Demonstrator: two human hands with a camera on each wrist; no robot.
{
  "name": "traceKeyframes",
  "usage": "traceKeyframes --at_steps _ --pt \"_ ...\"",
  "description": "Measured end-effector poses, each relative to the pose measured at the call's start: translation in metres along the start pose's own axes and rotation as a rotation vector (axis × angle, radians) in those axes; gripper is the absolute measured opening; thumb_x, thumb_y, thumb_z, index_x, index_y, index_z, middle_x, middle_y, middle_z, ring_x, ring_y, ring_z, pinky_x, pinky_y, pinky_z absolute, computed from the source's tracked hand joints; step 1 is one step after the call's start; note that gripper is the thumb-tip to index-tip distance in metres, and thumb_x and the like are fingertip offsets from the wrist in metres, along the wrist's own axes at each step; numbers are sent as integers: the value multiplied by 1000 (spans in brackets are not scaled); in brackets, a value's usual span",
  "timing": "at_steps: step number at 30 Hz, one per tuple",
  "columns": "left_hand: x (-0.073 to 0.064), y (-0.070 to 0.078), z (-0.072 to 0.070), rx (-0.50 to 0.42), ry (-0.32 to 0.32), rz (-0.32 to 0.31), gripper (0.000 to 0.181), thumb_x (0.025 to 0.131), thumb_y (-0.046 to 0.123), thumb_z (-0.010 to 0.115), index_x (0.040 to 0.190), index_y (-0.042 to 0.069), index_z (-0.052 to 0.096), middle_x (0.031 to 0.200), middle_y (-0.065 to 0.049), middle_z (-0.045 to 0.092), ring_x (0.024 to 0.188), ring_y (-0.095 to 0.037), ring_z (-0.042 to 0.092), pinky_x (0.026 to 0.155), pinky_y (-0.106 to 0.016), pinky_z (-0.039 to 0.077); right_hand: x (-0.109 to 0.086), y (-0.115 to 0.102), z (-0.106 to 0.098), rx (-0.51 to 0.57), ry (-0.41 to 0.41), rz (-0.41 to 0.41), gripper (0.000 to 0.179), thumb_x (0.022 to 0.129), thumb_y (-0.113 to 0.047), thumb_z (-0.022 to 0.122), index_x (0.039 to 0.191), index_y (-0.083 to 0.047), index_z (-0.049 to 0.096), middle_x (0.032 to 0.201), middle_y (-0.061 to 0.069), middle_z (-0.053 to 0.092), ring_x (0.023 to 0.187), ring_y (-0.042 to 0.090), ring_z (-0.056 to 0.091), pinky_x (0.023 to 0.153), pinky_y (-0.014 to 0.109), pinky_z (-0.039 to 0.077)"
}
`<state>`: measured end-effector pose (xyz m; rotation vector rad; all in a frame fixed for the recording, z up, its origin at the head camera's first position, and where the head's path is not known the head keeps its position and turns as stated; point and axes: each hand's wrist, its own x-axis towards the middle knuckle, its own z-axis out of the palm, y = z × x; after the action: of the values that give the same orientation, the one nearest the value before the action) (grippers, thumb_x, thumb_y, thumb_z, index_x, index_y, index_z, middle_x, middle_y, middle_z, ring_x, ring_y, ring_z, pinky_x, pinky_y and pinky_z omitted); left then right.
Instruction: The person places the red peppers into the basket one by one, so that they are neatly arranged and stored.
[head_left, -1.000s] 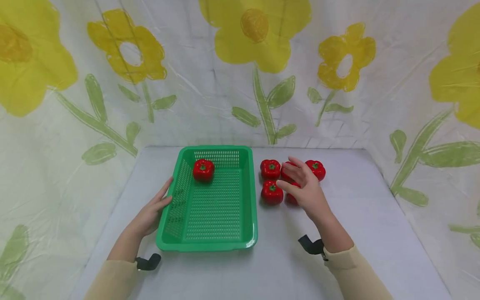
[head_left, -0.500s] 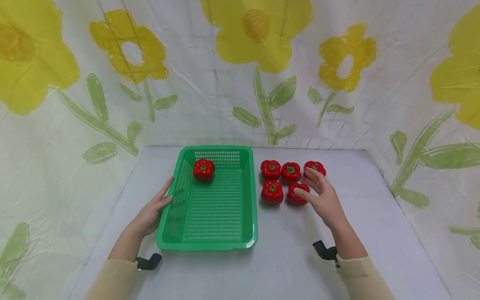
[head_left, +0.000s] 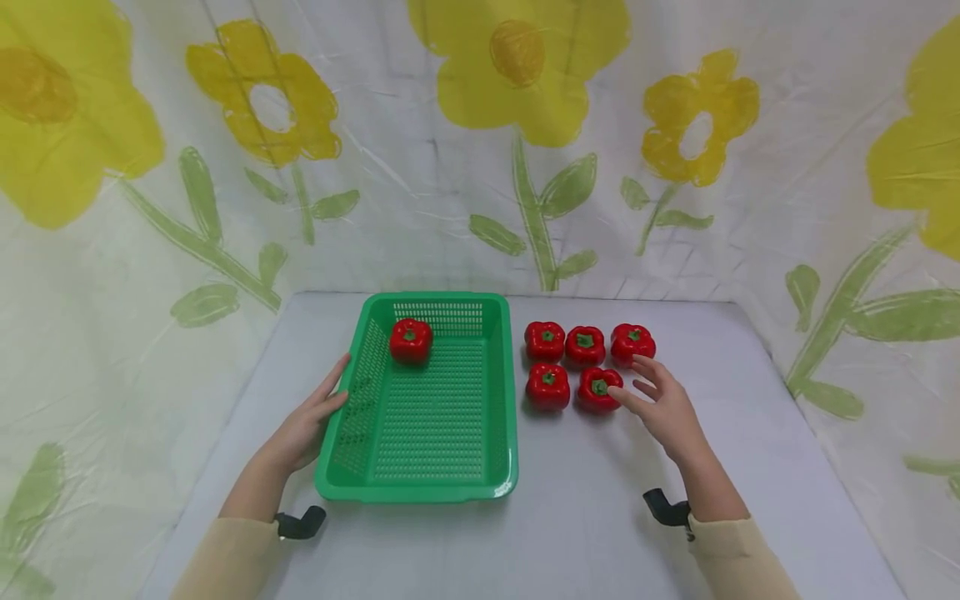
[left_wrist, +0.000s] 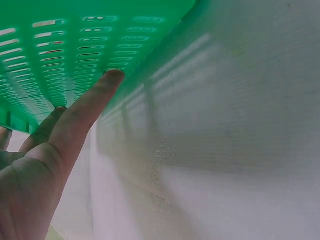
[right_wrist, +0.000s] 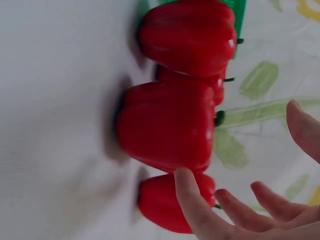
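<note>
My left hand point(head_left: 298, 432) rests on the left outer side of a green plastic basket point(head_left: 416, 494); in the left wrist view its straight fingers point(left_wrist: 82, 111) lie against the slotted wall. One red bell pepper point(head_left: 410, 343) stands in the basket's back left corner. To the right of the basket, several more red bell peppers stand stem up in two rows. My right hand point(head_left: 671, 418) hovers at the right of the front right pepper point(head_left: 597, 400), fingers spread and holding nothing. In the right wrist view, a fingertip overlaps that pepper point(right_wrist: 165, 125).
Behind the front row are three back-row peppers, the right one point(head_left: 632, 343) just beyond my right fingers. The white table point(head_left: 562, 517) ends at a flower-printed curtain point(head_left: 420, 208) at the back and sides. Each wrist wears a black camera mount point(head_left: 302, 523).
My right hand has moved right and nearer to me, from over the peppers to beside them, uncovering the peppers beneath. The left hand stays at the basket.
</note>
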<state>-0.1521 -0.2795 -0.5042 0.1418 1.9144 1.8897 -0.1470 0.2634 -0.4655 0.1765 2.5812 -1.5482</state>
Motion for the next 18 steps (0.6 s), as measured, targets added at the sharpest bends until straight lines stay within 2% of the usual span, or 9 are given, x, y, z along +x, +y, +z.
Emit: traceKeyframes --at_steps 8,14,18 --pt "1 -1 -1 -1 4 5 61 111 38 35 160 48 -1 170 -12 -6 144 -46 30 99 -41 53 11 23 7 148 -101 37 97 87 -37 80 162 -16 21 167 17 20 148 47 28 95 50 56" --pt "1 -2 -1 5 5 13 62 111 37 34 160 47 -1 170 -13 -6 144 -47 30 99 -41 53 17 36 12 266 -134 67 93 89 -31 79 162 -17 22 168 13 17 149 44 27 97 43 55" --pt "2 -2 -1 11 7 16 62 111 36 34 160 46 -2 170 -13 -5 143 -45 33 99 -42 54 19 41 14 296 -142 95 92 90 -28 78 162 -20 22 169 11 16 150 42 28 100 45 53"
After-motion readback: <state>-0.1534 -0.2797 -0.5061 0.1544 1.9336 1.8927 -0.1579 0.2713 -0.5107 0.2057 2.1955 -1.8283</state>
